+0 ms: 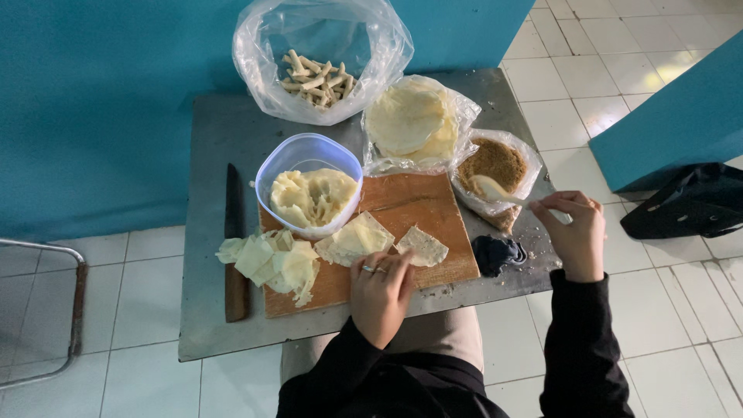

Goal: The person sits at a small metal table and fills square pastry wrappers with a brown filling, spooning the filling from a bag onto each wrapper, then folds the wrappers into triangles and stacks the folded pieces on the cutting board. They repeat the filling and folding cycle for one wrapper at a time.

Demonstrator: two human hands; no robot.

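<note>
Left hand is lying flat on the wooden cutting board, fingers loose and holding nothing, tips touching a triangular wrapper piece. Right hand has its grip pinched shut on a pale spoon, the bowl of it sitting in the bag of brown crumbs at the worktop's right edge. A knife lies left of the board.

Teal walls, white tiled floor

Teal wall, grey table, brown cutting board, pale yellow wrappers, black sleeves
</note>
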